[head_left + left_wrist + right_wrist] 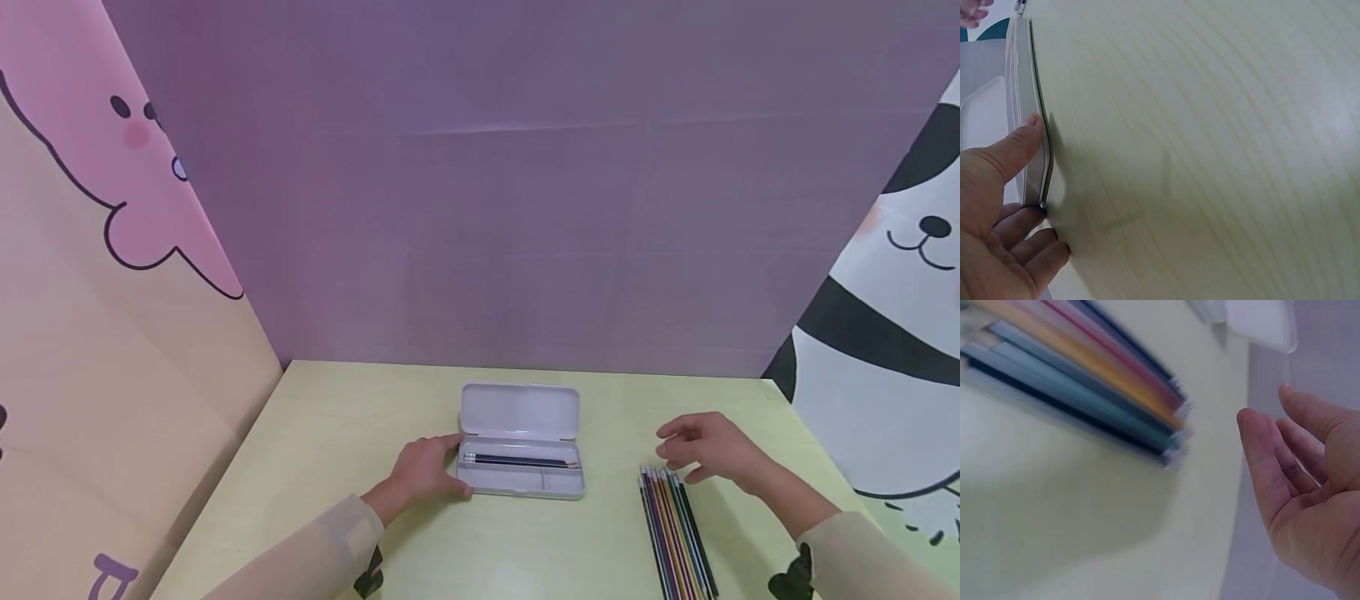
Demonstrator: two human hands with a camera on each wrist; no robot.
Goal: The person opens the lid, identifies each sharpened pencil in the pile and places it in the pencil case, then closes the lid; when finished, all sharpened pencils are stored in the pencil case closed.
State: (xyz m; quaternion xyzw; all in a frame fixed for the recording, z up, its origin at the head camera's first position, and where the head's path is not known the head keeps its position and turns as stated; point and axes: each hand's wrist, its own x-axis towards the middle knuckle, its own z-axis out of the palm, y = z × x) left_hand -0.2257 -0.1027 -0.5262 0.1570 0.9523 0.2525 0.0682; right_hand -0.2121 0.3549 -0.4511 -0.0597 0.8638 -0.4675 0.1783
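Observation:
A white pencil case (510, 481) lies on the table with its lid folded back. Dark pencils (517, 460) lie lengthwise in its base. My left hand (426, 471) grips the case's left end; in the left wrist view the thumb (1019, 147) presses along its edge and the fingers bend at the corner. To the right, a row of pencils (675, 533) in several colours lies side by side on the table. Just above their far ends hovers my right hand (708, 450), fingers loosely bent and nothing held. In the right wrist view those pencils (1097, 381) look blurred.
The pale wooden table (360, 400) meets a purple panel (525, 250) along its back edge. A pink cartoon figure (90, 125) marks the left wall, and a panda picture (892, 333) stands at the right. Bare tabletop lies between the case and the pencil row.

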